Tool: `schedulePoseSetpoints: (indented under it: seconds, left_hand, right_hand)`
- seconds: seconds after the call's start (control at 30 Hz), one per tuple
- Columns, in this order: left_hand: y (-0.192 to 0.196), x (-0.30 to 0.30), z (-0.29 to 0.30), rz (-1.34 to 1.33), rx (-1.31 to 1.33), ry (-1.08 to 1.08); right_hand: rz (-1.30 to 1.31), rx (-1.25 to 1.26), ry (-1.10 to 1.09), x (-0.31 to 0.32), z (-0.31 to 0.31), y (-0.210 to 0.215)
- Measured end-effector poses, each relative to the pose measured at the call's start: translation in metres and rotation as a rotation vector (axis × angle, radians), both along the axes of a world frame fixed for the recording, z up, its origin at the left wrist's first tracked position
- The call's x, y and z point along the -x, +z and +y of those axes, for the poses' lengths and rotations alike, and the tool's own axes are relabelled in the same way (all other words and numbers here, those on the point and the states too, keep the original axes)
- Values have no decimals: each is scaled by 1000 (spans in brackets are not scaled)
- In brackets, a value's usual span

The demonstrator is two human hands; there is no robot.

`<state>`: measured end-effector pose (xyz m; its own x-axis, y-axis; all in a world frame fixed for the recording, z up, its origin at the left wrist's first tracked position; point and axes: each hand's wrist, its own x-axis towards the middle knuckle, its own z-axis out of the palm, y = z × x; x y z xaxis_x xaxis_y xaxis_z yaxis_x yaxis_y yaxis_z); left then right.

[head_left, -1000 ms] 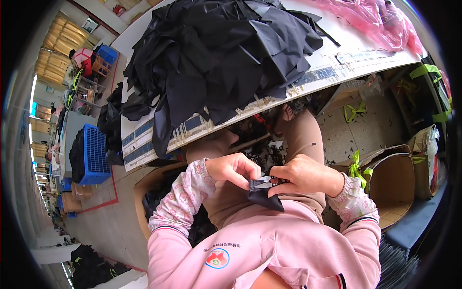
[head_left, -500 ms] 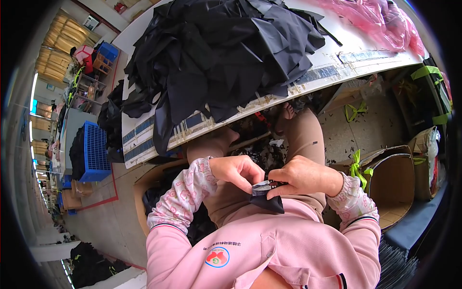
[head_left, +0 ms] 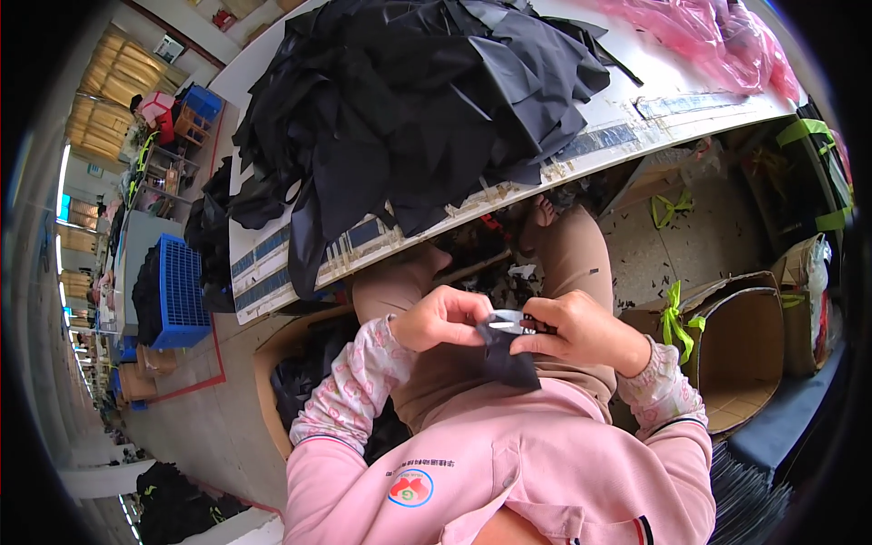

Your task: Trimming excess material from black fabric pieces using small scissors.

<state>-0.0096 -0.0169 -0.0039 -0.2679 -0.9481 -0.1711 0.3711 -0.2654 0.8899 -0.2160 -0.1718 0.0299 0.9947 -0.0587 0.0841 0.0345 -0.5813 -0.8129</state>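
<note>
A small, soft, dark fabric piece [head_left: 509,356] with a narrow pale strip is pinched over the lap between the closed left hand [head_left: 442,318] and closed right hand [head_left: 581,329]. Crumpled black cloth [head_left: 418,109] is heaped on the far table [head_left: 636,127]. The grip is unchanged from before.

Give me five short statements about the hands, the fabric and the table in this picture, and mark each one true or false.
1. Both hands hold one small dark fabric piece over the lap. True: left hand and right hand pinch it.
2. The table is bare. False: a black fabric pile covers much of it.
3. Pink plastic lies at the table's far right. True.
4. The blue crate stands on the table. False: it stands on the floor, left.
5. The sleeves are green. False: pink.
</note>
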Motion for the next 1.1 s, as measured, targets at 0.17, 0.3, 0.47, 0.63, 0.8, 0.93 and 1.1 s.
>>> schedulePoseSetpoints:
  seconds: [0.17,0.3,0.47,0.63,0.8,0.93,1.1]
  left_hand:
    - [-2,20,4,-137,105,463]
    - [4,26,3,-176,152,509]
    - [5,27,3,-226,196,488]
    - [8,28,3,-230,194,494]
    - [5,31,3,-221,201,491]
    - [5,32,4,-244,178,502]
    - [9,33,3,-283,137,510]
  right_hand:
    - [-133,110,-292,0,21,-5]
    - [-156,119,-329,-5,26,-4]
    - [-48,78,-285,-4,20,-1]
    - [-26,50,-273,-4,18,0]
    - [-55,87,-287,-5,21,1]
    - [-52,154,-278,-5,21,4]
    - [-35,184,-292,-2,20,-2]
